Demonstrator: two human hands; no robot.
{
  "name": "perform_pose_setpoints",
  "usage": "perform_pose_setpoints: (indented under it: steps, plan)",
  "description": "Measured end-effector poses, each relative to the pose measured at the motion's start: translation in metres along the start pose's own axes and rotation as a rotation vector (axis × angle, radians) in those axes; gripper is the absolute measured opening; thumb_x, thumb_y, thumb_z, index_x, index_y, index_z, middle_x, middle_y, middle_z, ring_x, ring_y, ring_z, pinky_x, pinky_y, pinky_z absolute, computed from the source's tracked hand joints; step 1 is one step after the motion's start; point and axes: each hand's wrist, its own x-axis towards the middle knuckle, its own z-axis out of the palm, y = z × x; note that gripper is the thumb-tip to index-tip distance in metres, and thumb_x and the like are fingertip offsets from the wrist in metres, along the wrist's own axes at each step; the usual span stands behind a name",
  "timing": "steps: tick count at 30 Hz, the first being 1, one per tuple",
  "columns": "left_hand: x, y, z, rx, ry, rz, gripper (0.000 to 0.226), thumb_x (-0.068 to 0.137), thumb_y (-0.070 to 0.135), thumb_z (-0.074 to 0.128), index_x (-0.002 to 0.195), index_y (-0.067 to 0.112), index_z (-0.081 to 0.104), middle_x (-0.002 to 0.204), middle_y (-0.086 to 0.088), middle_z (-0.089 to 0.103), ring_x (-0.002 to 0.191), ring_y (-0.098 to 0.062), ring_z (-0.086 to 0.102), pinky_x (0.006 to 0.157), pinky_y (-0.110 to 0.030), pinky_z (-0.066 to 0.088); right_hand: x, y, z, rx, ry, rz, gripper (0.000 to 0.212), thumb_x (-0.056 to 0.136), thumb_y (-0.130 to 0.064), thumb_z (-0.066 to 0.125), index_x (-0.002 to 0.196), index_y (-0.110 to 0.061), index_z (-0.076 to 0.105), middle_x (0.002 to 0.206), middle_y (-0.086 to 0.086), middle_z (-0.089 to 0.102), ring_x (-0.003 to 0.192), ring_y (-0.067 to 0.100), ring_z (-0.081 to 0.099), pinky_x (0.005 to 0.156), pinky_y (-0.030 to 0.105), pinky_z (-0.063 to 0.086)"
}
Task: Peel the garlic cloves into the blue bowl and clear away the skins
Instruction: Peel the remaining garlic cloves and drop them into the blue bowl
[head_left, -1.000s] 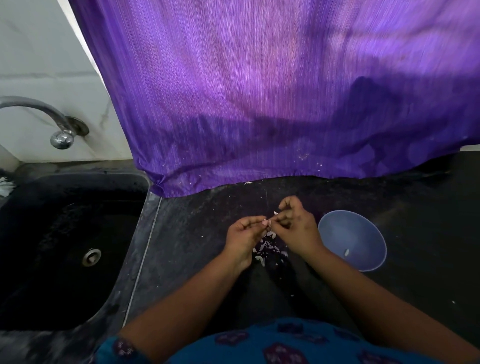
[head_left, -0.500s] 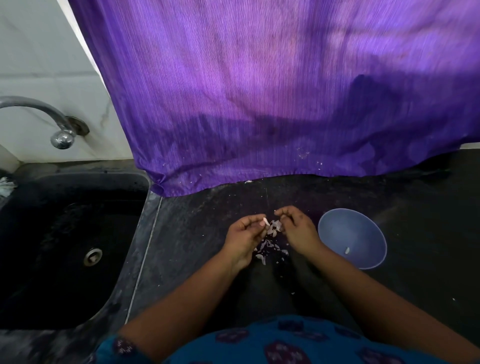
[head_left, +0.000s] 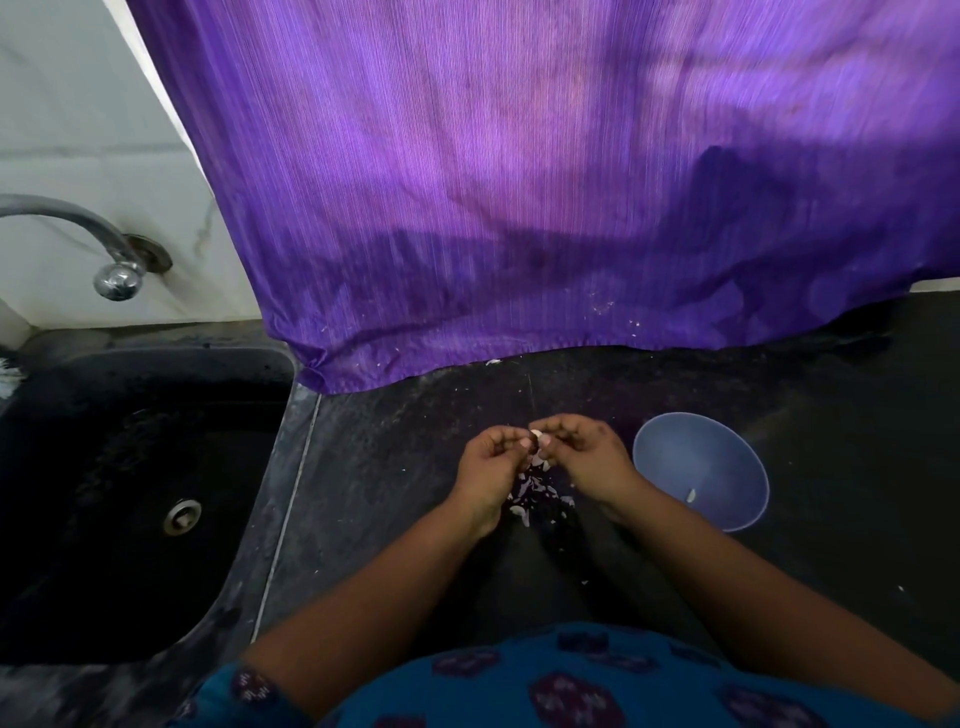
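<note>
You face a dark stone countertop (head_left: 415, 467), speckled with pale flecks, that runs from the near edge to the far wall. At the left a black sink (head_left: 104, 597) is set into it, with a round metal drain (head_left: 182, 516) in its floor and a curved chrome tap (head_left: 111, 260) reaching over it from a white marble-veined wall (head_left: 78, 130). A purple pleated curtain (head_left: 519, 182) hangs across the far side, lit brightest in its upper part, its hem resting on the counter.
</note>
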Motion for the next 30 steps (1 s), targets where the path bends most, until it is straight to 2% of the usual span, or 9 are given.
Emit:
perform_pose_setpoints:
  steps: [4, 9, 14, 17, 20, 22, 24, 27, 30]
  plan:
    - [0.002, -0.002, 0.001, 0.15, 0.046, -0.026, 0.019, 0.097, 0.002, 0.044, 0.09, 0.009, 0.061, 0.073, 0.0, 0.057, 0.064, -0.009, 0.049, 0.061, -0.019, 0.042, -0.001, 0.0, -0.002, -0.089, 0.068, 0.017, 0.02, 0.094, -0.012, 0.058, 0.092, -0.029, 0.069, 0.087, -0.004, 0.072, 0.082, 0.012, 0.069, 0.081, 0.032, 0.056]
    - [0.007, -0.014, -0.004, 0.399, 0.08, 0.038, 0.017, 0.098, 0.02, 0.052, 0.084, 0.019, 0.063, 0.073, 0.005, 0.059, 0.068, -0.01, 0.052, 0.071, -0.032, 0.046, -0.014, -0.004, -0.012, -0.427, 0.114, -0.07, 0.017, 0.099, -0.026, 0.05, 0.095, -0.016, 0.061, 0.083, 0.001, 0.062, 0.078, 0.015, 0.058, 0.069, 0.028, 0.044]
    - [0.006, -0.022, 0.002, 0.58, 0.071, 0.106, 0.018, 0.09, 0.025, 0.066, 0.073, 0.019, 0.065, 0.071, 0.008, 0.064, 0.066, -0.005, 0.056, 0.065, -0.024, 0.045, -0.027, 0.008, -0.044, -0.523, 0.314, -0.041, 0.018, 0.09, -0.031, 0.066, 0.081, -0.017, 0.061, 0.066, -0.004, 0.059, 0.06, 0.008, 0.053, 0.055, 0.016, 0.037]
    - [0.007, -0.028, 0.004, 0.658, 0.004, 0.106, 0.006, 0.086, 0.022, 0.071, 0.081, 0.019, 0.072, 0.081, 0.005, 0.071, 0.076, -0.008, 0.064, 0.074, -0.027, 0.052, -0.03, 0.022, -0.071, -0.623, 0.37, 0.007, 0.003, 0.087, -0.016, 0.069, 0.087, -0.013, 0.07, 0.086, 0.005, 0.069, 0.073, 0.014, 0.057, 0.068, 0.021, 0.039]
    - [0.007, -0.036, 0.001, 0.904, -0.055, 0.14, 0.016, 0.088, 0.019, 0.067, 0.102, 0.022, 0.074, 0.105, 0.006, 0.068, 0.094, -0.012, 0.064, 0.086, -0.022, 0.048, -0.03, 0.032, -0.087, -0.653, 0.318, 0.198, 0.028, 0.093, -0.002, 0.053, 0.115, -0.009, 0.069, 0.12, 0.012, 0.062, 0.096, 0.025, 0.06, 0.085, 0.027, 0.042]
    - [0.004, -0.04, -0.003, 1.054, -0.072, 0.204, 0.025, 0.089, 0.021, 0.066, 0.113, 0.021, 0.069, 0.111, 0.003, 0.061, 0.098, -0.014, 0.061, 0.086, -0.019, 0.044, -0.03, 0.037, -0.091, -0.723, 0.255, 0.294, 0.038, 0.093, 0.0, 0.05, 0.123, -0.016, 0.066, 0.129, 0.01, 0.058, 0.105, 0.029, 0.06, 0.093, 0.032, 0.044]
    - [0.001, -0.042, -0.008, 1.095, -0.063, 0.224, 0.024, 0.088, 0.027, 0.066, 0.112, 0.022, 0.068, 0.105, 0.003, 0.064, 0.093, -0.014, 0.062, 0.084, -0.023, 0.048, -0.031, 0.038, -0.09, -0.74, 0.261, 0.326, 0.041, 0.092, 0.0, 0.05, 0.124, -0.02, 0.065, 0.13, 0.011, 0.058, 0.105, 0.03, 0.06, 0.095, 0.036, 0.045]
    - [-0.002, -0.038, -0.017, 1.072, 0.002, 0.198, 0.011, 0.09, 0.032, 0.063, 0.095, 0.024, 0.069, 0.09, 0.004, 0.072, 0.082, -0.012, 0.064, 0.077, -0.025, 0.051, -0.035, 0.034, -0.083, -0.68, 0.421, 0.177, 0.03, 0.088, 0.003, 0.05, 0.105, -0.01, 0.071, 0.117, 0.014, 0.061, 0.099, 0.033, 0.061, 0.089, 0.035, 0.045]
    - [-0.001, -0.039, -0.024, 0.994, 0.019, 0.218, 0.013, 0.092, 0.026, 0.062, 0.101, 0.02, 0.071, 0.094, 0.002, 0.073, 0.086, -0.013, 0.066, 0.082, -0.028, 0.053, -0.041, 0.024, -0.068, -0.654, 0.495, -0.077, 0.021, 0.083, 0.004, 0.053, 0.072, -0.008, 0.066, 0.083, 0.01, 0.064, 0.075, 0.026, 0.059, 0.075, 0.034, 0.045]
